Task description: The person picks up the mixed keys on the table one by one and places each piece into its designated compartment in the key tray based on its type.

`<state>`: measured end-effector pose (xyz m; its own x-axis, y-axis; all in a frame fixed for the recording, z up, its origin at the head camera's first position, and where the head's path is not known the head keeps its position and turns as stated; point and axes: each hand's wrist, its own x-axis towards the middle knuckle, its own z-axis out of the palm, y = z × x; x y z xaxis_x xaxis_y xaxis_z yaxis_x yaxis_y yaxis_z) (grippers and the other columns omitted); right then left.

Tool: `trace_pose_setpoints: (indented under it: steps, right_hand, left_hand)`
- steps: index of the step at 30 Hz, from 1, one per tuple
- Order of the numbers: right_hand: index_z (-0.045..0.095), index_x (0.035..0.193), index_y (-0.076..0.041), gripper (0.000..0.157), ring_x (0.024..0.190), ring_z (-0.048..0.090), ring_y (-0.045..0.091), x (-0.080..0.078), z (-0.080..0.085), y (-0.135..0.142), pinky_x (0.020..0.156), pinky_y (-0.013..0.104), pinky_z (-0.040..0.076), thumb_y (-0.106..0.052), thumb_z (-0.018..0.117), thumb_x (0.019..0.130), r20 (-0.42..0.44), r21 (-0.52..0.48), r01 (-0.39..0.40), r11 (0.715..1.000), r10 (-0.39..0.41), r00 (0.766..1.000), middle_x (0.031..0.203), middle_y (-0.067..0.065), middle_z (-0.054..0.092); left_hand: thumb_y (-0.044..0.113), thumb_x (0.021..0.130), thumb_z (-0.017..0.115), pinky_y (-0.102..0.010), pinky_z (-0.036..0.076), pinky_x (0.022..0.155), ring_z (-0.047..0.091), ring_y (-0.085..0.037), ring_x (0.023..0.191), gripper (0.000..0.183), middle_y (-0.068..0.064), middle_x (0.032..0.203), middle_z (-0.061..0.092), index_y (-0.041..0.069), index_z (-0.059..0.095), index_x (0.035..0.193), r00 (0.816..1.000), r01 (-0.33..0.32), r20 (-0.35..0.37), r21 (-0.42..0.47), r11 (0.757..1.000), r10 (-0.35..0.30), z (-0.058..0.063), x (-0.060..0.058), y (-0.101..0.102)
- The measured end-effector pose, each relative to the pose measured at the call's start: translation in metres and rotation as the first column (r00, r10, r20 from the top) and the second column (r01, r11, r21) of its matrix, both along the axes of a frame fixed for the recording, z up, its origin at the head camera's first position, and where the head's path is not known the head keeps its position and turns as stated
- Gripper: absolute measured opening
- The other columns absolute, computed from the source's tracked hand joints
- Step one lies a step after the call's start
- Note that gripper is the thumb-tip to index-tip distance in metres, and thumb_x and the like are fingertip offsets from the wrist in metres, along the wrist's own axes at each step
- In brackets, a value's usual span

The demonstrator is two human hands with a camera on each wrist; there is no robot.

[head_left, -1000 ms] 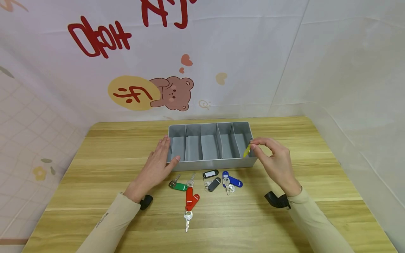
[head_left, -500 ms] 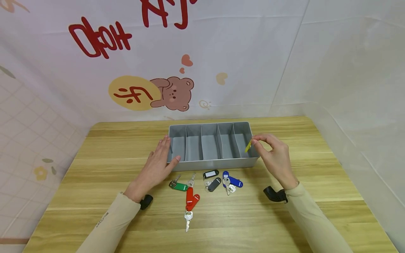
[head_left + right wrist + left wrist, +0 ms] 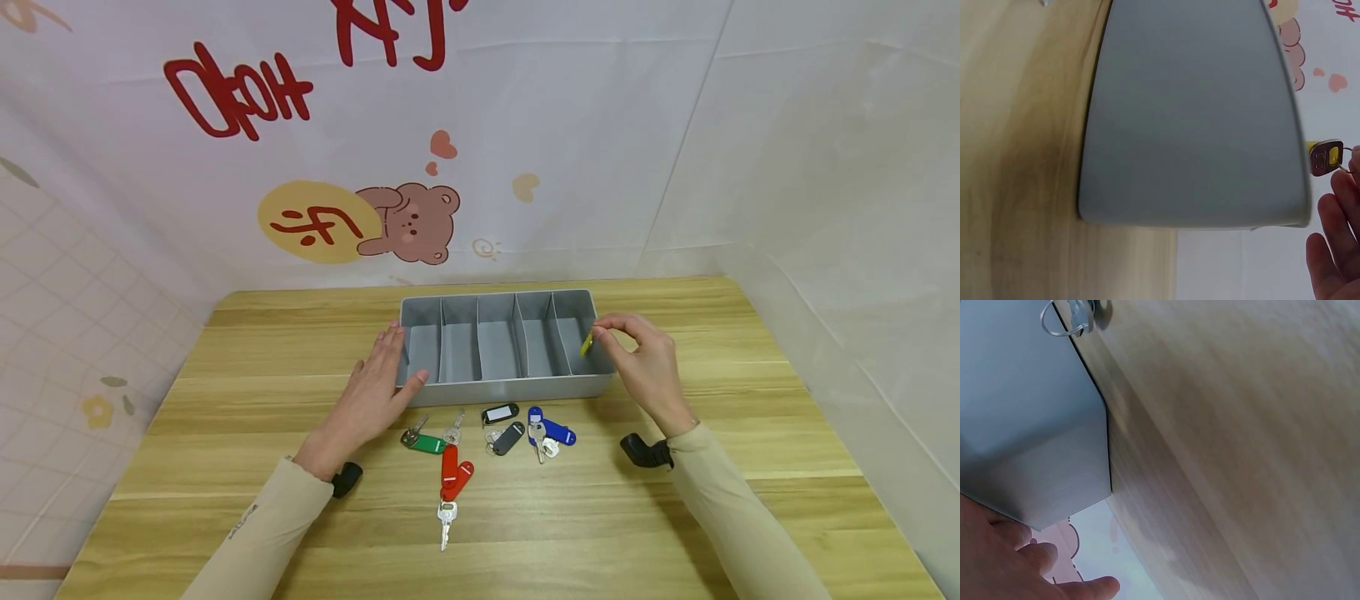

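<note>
My right hand (image 3: 648, 371) pinches the ring of a yellow key tag (image 3: 587, 342) over the rightmost compartment of a grey divided box (image 3: 517, 389). In the right wrist view, a key (image 3: 1326, 158) with a dark, rounded head hangs from that ring, partly hidden behind the box wall. Fingers extended, my left hand (image 3: 366, 392) rests against the box's left end, its thumb by the front rim. In front of the box lie keys with a green tag (image 3: 427, 443), red tags (image 3: 449, 465), black tags (image 3: 500, 412) and blue tags (image 3: 558, 431).
The box stands on a wooden table (image 3: 720, 517), set a little ahead of a white printed cloth backdrop (image 3: 570, 225). A silver key (image 3: 446, 523) from the red tags points toward the near edge. Black wrist mounts sit on both forearms.
My right hand has shifted slightly left and away from me, bringing the yellow key tag from the front right rim to inside the rightmost compartment's outline. The left hand stays put.
</note>
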<state>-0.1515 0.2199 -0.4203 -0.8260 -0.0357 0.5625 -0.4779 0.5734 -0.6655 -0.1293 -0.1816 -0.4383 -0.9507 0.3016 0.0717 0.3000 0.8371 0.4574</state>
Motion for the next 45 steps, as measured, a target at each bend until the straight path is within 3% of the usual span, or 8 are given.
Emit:
trace_pose_setpoints:
  steps: [15, 18, 24, 30, 35, 45]
  right_hand:
    - [0.078, 0.1, -0.002, 0.01, 0.103, 0.071, 0.031, -0.017, -0.017, -0.001, 0.094, 0.016, 0.044, -0.002, 0.079, 0.09, -0.019, 0.063, -0.001, 0.998, 0.003, 1.0, 0.104, 0.011, 0.076]
    - [0.077, 0.099, -0.001, 0.011, 0.101, 0.071, 0.033, -0.02, -0.019, -0.001, 0.092, 0.022, 0.047, 0.0, 0.08, 0.089, -0.037, 0.09, -0.001, 0.996, 0.005, 0.999, 0.103, 0.013, 0.076]
    - [0.076, 0.096, 0.0, 0.008, 0.105, 0.07, 0.035, -0.025, -0.023, 0.0, 0.091, 0.047, 0.05, 0.0, 0.08, 0.089, -0.028, 0.12, -0.006, 0.993, 0.01, 1.0, 0.109, 0.014, 0.076]
    - [0.076, 0.096, 0.0, 0.007, 0.112, 0.066, 0.037, -0.028, -0.024, 0.0, 0.096, 0.054, 0.049, -0.004, 0.079, 0.092, 0.023, 0.144, -0.007, 0.99, 0.004, 1.0, 0.115, 0.015, 0.074]
    - [0.075, 0.112, 0.003, 0.02, 0.123, 0.06, 0.039, -0.028, -0.022, 0.001, 0.103, 0.057, 0.045, -0.008, 0.077, 0.094, 0.076, 0.171, -0.033, 0.985, 0.02, 0.997, 0.128, 0.017, 0.069]
    - [0.059, 0.143, 0.001, 0.051, 0.144, 0.043, 0.042, -0.023, -0.018, 0.008, 0.115, 0.064, 0.032, -0.026, 0.068, 0.102, 0.162, 0.183, -0.057, 0.981, 0.027, 0.986, 0.153, 0.02, 0.051]
  left_hand:
    - [0.055, 0.107, 0.046, -0.076, 0.022, 0.113, 0.008, -0.038, 0.158, 0.089, -0.019, 0.172, 0.008, -0.002, 0.011, 0.164, 1.0, 0.0, -0.011, -0.011, 1.0, 0.0, -0.001, -0.001, -0.001]
    - [0.056, 0.107, 0.045, -0.076, 0.022, 0.113, 0.008, -0.038, 0.158, 0.089, -0.02, 0.172, 0.008, -0.002, 0.011, 0.164, 1.0, 0.0, -0.01, -0.014, 1.0, 0.0, -0.001, -0.001, -0.001]
    - [0.056, 0.107, 0.045, -0.077, 0.022, 0.113, 0.007, -0.037, 0.158, 0.089, -0.019, 0.172, 0.007, -0.002, 0.01, 0.164, 1.0, 0.003, -0.009, -0.012, 1.0, -0.003, 0.0, -0.001, -0.001]
    - [0.056, 0.107, 0.045, -0.076, 0.023, 0.113, 0.009, -0.038, 0.158, 0.089, -0.017, 0.173, 0.005, -0.002, 0.01, 0.164, 1.0, 0.004, -0.008, -0.011, 1.0, -0.004, 0.0, -0.001, -0.001]
    - [0.057, 0.107, 0.044, -0.076, 0.022, 0.113, 0.009, -0.039, 0.158, 0.089, -0.016, 0.173, 0.004, -0.001, 0.01, 0.165, 1.0, 0.002, -0.005, -0.01, 1.0, -0.002, 0.0, -0.001, -0.001]
    - [0.057, 0.107, 0.045, -0.076, 0.023, 0.113, 0.01, -0.04, 0.158, 0.089, -0.017, 0.173, 0.005, -0.001, 0.011, 0.165, 1.0, 0.001, -0.007, -0.001, 1.0, -0.001, -0.001, -0.001, 0.0]
